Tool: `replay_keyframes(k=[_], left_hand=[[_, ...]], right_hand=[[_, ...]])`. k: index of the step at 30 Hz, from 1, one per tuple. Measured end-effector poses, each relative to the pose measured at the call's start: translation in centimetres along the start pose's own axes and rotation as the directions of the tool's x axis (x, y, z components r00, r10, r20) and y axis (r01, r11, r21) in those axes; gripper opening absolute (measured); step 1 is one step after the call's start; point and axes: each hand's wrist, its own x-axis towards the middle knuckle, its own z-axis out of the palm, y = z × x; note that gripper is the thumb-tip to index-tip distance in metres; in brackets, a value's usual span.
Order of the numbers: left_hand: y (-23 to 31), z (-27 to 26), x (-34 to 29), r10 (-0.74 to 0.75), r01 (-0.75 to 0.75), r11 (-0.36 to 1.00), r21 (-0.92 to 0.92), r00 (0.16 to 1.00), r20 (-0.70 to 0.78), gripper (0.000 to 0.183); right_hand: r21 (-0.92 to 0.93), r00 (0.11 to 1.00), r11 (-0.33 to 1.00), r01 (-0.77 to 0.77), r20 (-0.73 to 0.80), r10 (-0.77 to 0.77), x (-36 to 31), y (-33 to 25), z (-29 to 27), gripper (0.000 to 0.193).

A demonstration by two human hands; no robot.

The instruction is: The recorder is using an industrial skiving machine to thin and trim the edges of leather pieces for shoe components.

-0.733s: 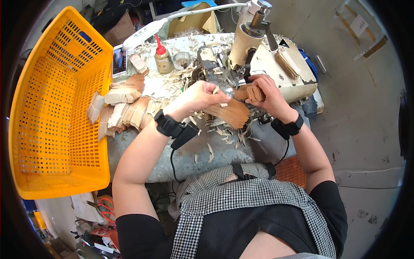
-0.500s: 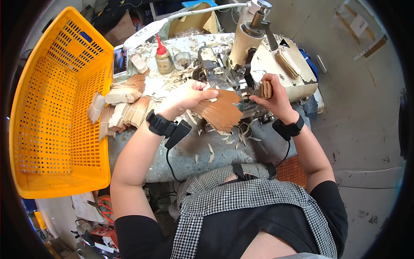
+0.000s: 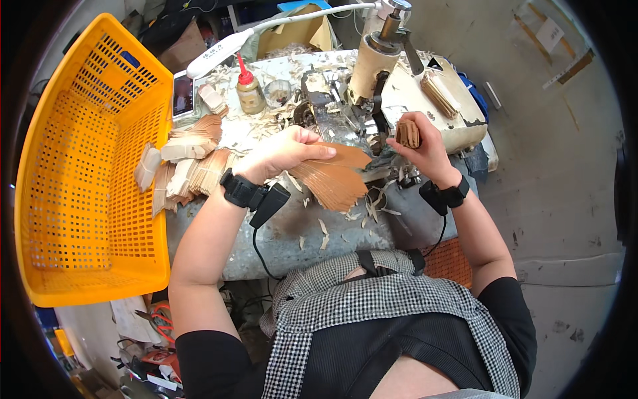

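My left hand is closed on a fanned stack of thin brown leather pieces, thumb on top, and they spread out toward the right. Just right of the fan, my right hand grips a small bundle of brown leather pieces, whose ends face me. Between and beyond my hands stands a bench machine with a cream upright post and dark metal parts. The fan hides part of its near side. Both wrists wear black straps with small devices.
A large yellow plastic basket fills the left side. Bundled leather pieces lie beside it, near a phone and a red-tipped bottle. Pale shavings litter the bench. Another bundle rests on the machine's cream housing. A white lamp overhangs.
The fanned pieces in my left hand have shifted slightly toward me and left, away from the machine. The bundle in my right hand has turned a little and its ends look more curled.
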Motion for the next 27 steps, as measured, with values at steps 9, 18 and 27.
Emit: replay_keyframes(k=[9,18,27], left_hand=[[-1.0,1.0,0.9,0.08,-0.078,0.991,0.109,0.997,-0.016,0.022],[-1.2,-0.1,-0.6,0.046,-0.045,0.997,0.06,0.999,-0.016,0.02],[-1.0,0.4,0.2,0.049,-0.058,0.996,-0.067,0.991,-0.127,0.023]], right_hand=[[-0.299,0.993,0.954,0.004,0.115,0.032,0.9,-0.9,3.3,0.02],[0.085,0.897,0.929,-0.36,-0.24,0.37,1.7,0.5,-0.1,0.018],[-0.175,0.999,0.984,-0.042,-0.037,0.036,-0.1,-0.3,0.1,0.034]])
